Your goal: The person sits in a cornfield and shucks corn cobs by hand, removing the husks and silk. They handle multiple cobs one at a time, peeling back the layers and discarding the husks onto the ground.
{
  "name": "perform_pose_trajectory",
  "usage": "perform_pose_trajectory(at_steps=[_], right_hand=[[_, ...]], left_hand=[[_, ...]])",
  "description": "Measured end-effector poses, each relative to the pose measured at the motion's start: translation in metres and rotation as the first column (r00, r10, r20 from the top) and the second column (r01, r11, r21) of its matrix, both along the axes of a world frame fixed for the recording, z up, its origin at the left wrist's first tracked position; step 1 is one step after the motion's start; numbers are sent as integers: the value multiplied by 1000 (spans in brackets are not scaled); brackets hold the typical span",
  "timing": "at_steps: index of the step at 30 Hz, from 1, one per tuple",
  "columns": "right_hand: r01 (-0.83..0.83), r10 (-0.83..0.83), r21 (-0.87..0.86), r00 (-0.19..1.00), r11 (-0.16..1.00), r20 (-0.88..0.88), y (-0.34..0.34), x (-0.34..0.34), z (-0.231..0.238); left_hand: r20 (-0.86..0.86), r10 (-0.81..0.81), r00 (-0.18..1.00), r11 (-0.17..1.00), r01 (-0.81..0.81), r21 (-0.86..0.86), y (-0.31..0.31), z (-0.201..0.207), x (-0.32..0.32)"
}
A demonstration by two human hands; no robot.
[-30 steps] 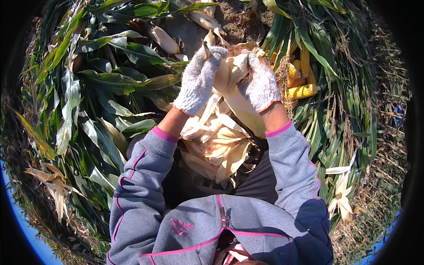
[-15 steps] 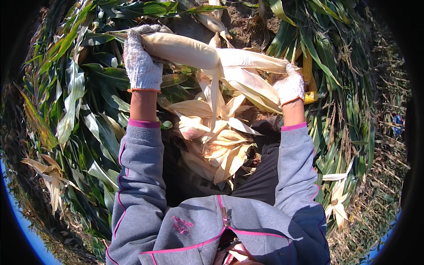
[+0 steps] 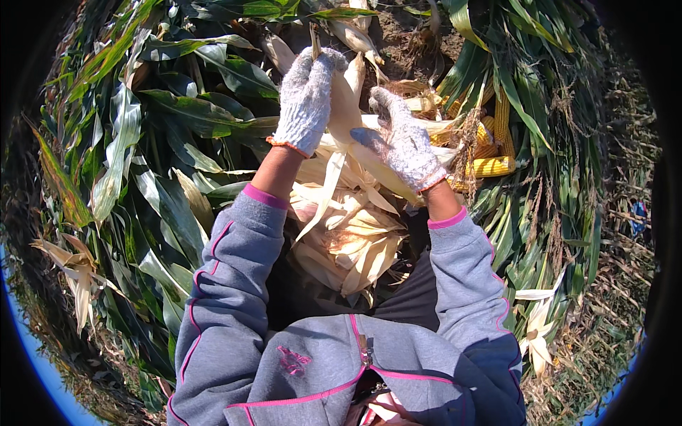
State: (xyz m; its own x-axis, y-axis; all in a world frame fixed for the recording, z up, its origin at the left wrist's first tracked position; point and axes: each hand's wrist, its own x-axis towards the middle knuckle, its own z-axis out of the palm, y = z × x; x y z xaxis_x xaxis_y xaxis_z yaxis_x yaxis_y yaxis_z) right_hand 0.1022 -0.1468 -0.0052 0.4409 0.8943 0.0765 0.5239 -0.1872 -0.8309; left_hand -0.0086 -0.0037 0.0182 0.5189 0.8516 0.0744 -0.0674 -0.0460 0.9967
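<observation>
My left hand (image 3: pixel 307 103), in a white knit glove, is closed around the stem end of a corn ear (image 3: pixel 346 106) in pale husk. The stem pokes up above the fingers, and the hand hides part of the ear. Loose husk strips (image 3: pixel 328 188) hang down from the ear. Just to its right is my right hand (image 3: pixel 408 145), also gloved, with thumb and fingers spread and nothing gripped. Below both hands lies a heap of torn husks (image 3: pixel 352 238) between my legs.
Several bare yellow cobs (image 3: pixel 494 167) lie in a pile to the right of my right hand. Green corn stalks and leaves (image 3: pixel 192 135) cover the left, with more stalks (image 3: pixel 526 106) at the right. Brown soil (image 3: pixel 398 35) shows at the far side.
The hands, earlier far apart with the ear and husk stretched between them, have come together near the middle. My right hand has let go of the husk, and the ear has swung upright.
</observation>
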Motion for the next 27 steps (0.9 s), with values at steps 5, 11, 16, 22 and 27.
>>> perform_pose_trajectory(at_steps=[5, 11, 16, 22, 27], right_hand=[[54, -33, -348, 997, 936, 66, 10, -15, 16], [142, -128, -268, 989, 953, 68, 10, -12, 15], [100, -80, -258, 993, 961, 86, 8, -10, 10], [116, -72, -301, 986, 947, 153, 6, -11, 7], [74, -37, -311, 992, 948, 124, 6, -11, 13]], left_hand=[[-55, -119, 991, 992, 117, -36, -13, 5, 3], [29, -159, 987, 950, 145, 275, -4, -1, 5], [-45, -158, 986, 970, 164, 182, -5, 9, -2], [-141, -100, 985, 981, 122, 154, -2, 5, -3], [-203, -48, 978, 981, 84, 172, -4, 11, -4]])
